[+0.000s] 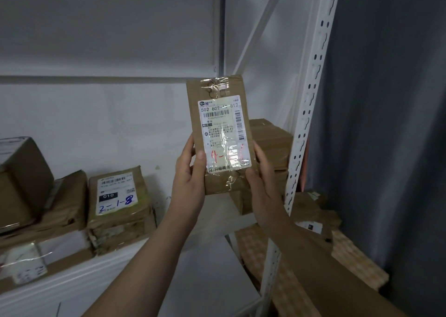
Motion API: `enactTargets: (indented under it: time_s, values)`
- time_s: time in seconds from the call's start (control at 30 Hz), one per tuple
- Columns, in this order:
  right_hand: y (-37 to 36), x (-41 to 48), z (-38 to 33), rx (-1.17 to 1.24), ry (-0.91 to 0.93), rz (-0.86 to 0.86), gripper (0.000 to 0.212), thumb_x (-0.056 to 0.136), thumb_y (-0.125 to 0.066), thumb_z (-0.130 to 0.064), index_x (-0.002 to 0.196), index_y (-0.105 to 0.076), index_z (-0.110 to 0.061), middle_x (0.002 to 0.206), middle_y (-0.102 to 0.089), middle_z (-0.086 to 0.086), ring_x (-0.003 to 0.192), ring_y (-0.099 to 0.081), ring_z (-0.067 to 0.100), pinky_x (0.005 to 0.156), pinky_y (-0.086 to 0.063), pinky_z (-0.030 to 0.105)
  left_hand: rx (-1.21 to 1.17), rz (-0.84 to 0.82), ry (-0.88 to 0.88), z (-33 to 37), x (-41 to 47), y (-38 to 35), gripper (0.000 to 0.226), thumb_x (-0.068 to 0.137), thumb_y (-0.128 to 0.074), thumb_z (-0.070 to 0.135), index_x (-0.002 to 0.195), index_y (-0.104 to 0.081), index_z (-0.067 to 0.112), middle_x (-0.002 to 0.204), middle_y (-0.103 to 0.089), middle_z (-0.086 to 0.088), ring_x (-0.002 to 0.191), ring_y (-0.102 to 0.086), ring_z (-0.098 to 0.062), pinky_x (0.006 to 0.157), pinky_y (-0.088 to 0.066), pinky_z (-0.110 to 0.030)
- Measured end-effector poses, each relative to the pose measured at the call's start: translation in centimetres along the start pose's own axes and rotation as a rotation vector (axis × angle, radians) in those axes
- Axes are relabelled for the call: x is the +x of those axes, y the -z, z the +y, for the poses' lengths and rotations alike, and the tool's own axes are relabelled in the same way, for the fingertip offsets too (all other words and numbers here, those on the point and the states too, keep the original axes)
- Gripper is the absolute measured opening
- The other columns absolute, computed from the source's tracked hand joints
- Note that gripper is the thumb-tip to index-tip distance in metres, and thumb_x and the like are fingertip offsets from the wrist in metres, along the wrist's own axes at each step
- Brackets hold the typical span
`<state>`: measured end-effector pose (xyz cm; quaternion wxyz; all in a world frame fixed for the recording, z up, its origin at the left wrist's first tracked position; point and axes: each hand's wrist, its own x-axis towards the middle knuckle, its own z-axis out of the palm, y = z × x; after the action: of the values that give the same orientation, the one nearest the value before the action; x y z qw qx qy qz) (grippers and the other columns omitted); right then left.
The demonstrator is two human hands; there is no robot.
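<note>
Holding the parcel [222, 133] upright in the air above the shelf [214, 220], left grip [190, 171] and right grip [263, 184] each pinching a lower side edge. The tape looks slick, so I reckon it could slip down onto the stacked boxes [270, 142] behind.

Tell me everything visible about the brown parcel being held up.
The brown parcel is flat, cardboard-coloured, held upright before white shelving. Glossy clear tape covers its ends and its white shipping label, which shows barcodes, 502 602-12 812 and red handwriting. The left hand and right hand grip its lower side edges.
</note>
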<state>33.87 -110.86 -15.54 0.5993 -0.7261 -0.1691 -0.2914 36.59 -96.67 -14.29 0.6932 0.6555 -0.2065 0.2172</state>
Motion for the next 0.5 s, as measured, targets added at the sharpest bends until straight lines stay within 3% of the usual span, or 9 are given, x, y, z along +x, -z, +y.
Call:
enactTargets:
  time_s: [0.07, 0.17, 0.23, 0.27, 0.3, 0.37, 0.43, 0.5]
  values:
    - [-1.2, -0.1, -0.1, -0.063, 0.081, -0.033, 0.045, 0.101, -0.037, -0.018, 0.143, -0.03, -0.031, 0.139, -0.043, -0.008, 0.13, -0.04, 0.003, 0.109, -0.035, 0.03, 0.165, 0.061, 0.013, -0.1, -0.2, 1.0, 0.043, 0.1, -0.033, 0.042, 0.143, -0.032, 0.043, 0.132, -0.032, 0.003, 0.102, -0.042, 0.025, 0.079, -0.042, -0.002]
    - [-3.2, 0.2, 0.1, -0.055, 0.092, -0.08, 0.045, 0.102, -0.037, -0.011, 0.146, -0.03, -0.016, 0.143, -0.043, 0.004, 0.132, -0.04, 0.005, 0.106, -0.036, 0.022, 0.267, -0.025, 0.015, 0.3, -1.5, 3.2, 0.064, 0.09, -0.043, 0.053, 0.147, -0.015, 0.045, 0.13, -0.023, 0.012, 0.103, -0.027, 0.034, 0.084, -0.033, 0.006]
    - [-4.7, 0.4, 0.1, -0.062, 0.067, -0.105, 0.043, 0.102, -0.038, -0.01, 0.145, -0.036, -0.013, 0.138, -0.048, 0.007, 0.129, -0.044, 0.01, 0.105, -0.04, 0.029, 0.395, -0.129, -0.039, 0.5, -2.7, 5.0, 0.082, 0.079, -0.058, 0.055, 0.142, -0.004, 0.057, 0.134, -0.022, 0.027, 0.115, -0.02, 0.031, 0.088, -0.025, 0.008]
    - [-5.6, 0.5, 0.1, -0.045, 0.052, -0.128, 0.042, 0.102, -0.038, -0.012, 0.143, -0.039, -0.013, 0.135, -0.052, 0.006, 0.125, -0.048, 0.012, 0.103, -0.044, 0.033, 0.485, -0.157, -0.078, 0.4, -3.3, 6.2, 0.091, 0.078, -0.067, 0.048, 0.141, -0.002, 0.058, 0.14, -0.019, 0.026, 0.122, -0.016, 0.027, 0.092, -0.021, 0.008]
    - [-6.5, 0.5, 0.1, -0.02, 0.033, -0.157, 0.04, 0.102, -0.038, -0.015, 0.142, -0.042, -0.016, 0.133, -0.054, 0.004, 0.123, -0.05, 0.012, 0.101, -0.045, 0.034, 0.585, -0.157, -0.116, 0.2, -3.8, 7.5, 0.096, 0.077, -0.073, 0.037, 0.143, -0.005, 0.054, 0.146, -0.014, 0.019, 0.127, -0.014, 0.022, 0.095, -0.017, 0.008]
    - [-8.5, 0.3, 0.1, 0.043, -0.022, -0.247, 0.04, 0.1, -0.044, -0.025, 0.141, -0.042, -0.025, 0.136, -0.052, 0.003, 0.123, -0.05, 0.006, 0.103, -0.044, 0.029, 0.771, -0.085, -0.187, 0.3, -4.5, 10.2, 0.084, 0.079, -0.075, 0.021, 0.141, -0.024, 0.046, 0.152, -0.007, 0.007, 0.132, -0.019, 0.007, 0.1, -0.016, 0.002]
    - [-10.6, 0.1, 0.1, 0.108, -0.102, -0.372, 0.054, 0.09, -0.058, -0.036, 0.141, -0.039, -0.034, 0.139, -0.048, -0.002, 0.125, -0.048, 0.004, 0.103, -0.045, 0.029, 0.891, -0.014, -0.209, 0.9, -4.9, 12.8, 0.064, 0.081, -0.073, 0.015, 0.136, -0.045, 0.033, 0.153, -0.013, 0.001, 0.129, -0.03, -0.008, 0.103, -0.024, -0.012]
    - [-12.7, -0.1, -0.1, 0.133, -0.123, -0.46, 0.066, 0.08, -0.067, -0.037, 0.139, -0.038, -0.039, 0.139, -0.048, -0.006, 0.124, -0.05, 0.004, 0.101, -0.046, 0.026, 0.983, 0.01, -0.194, 1.5, -5.1, 14.9, 0.053, 0.081, -0.073, 0.013, 0.131, -0.055, 0.017, 0.149, -0.028, -0.009, 0.128, -0.04, -0.018, 0.103, -0.033, -0.027]
